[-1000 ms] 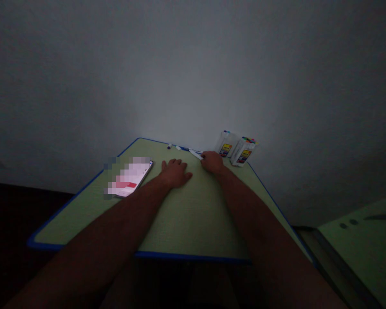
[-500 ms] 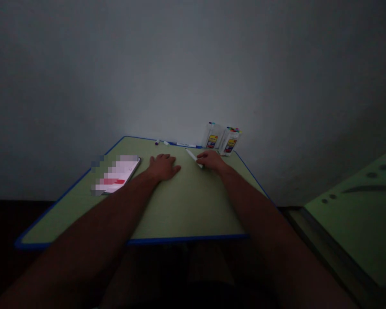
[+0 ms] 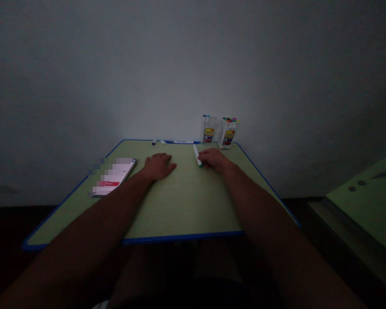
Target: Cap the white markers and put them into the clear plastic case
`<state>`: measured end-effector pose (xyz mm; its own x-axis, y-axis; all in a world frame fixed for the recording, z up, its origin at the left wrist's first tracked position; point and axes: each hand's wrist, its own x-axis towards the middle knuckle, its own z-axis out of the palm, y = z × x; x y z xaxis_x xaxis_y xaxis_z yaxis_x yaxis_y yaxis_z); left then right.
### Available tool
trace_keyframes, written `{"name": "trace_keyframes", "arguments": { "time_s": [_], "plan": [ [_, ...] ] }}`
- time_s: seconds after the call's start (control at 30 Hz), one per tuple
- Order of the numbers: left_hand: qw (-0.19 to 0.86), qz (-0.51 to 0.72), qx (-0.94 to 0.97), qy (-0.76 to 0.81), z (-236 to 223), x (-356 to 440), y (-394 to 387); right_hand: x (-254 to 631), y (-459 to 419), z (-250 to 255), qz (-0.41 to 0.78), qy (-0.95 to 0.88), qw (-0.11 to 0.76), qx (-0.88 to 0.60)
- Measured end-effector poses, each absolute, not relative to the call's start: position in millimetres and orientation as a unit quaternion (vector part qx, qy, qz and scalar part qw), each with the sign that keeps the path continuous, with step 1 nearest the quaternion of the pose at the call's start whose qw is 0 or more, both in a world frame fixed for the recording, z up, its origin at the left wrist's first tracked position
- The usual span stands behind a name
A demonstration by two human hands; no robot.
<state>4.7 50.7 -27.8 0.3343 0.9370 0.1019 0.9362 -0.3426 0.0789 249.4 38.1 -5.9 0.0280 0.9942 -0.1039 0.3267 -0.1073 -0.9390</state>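
Observation:
My right hand (image 3: pixel 213 158) pinches a white marker (image 3: pixel 197 155) with a green end towards me, low over the right middle of the table. I cannot tell whether its far tip touches the surface. My left hand (image 3: pixel 158 165) lies flat on the pale green table (image 3: pixel 183 206), fingers apart and holding nothing. Beyond it, two small caps lie at the far edge, a dark purple cap (image 3: pixel 154 142) and a whitish cap (image 3: pixel 163 142). Beside them is a white-and-blue marker (image 3: pixel 183 142) lying along that edge.
Two clear marker cases stand at the back right: one case (image 3: pixel 208 131) with a couple of markers, another case (image 3: pixel 227 134) holding several. A phone (image 3: pixel 114 177) with a lit screen lies on the left. Behind the table rises a grey wall (image 3: pixel 180 68); a green panel (image 3: pixel 373 193) is at right.
The white marker in my right hand has turned more upright in view, its green end now showing clearly. My left hand stays flat on the table. The camera view has shifted slightly.

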Motion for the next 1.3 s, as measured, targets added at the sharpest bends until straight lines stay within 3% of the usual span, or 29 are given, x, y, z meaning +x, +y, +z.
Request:
{"name": "trace_keyframes", "arguments": {
  "time_s": [0.33,0.9,1.3],
  "plan": [
    [-0.027,0.073,0.800,0.595,-20.0,6.5,54.8,250.8,51.4,-18.7,0.453,-0.565,0.386,-0.572],
    [-0.131,0.027,0.795,0.592,-11.0,6.5,129.1,247.9,45.8,-11.5,0.453,-0.555,0.386,-0.580],
    [-0.086,0.008,0.790,0.607,-8.1,14.9,133.9,248.0,45.8,-12.6,0.459,-0.556,0.395,-0.570]
  ]
}}
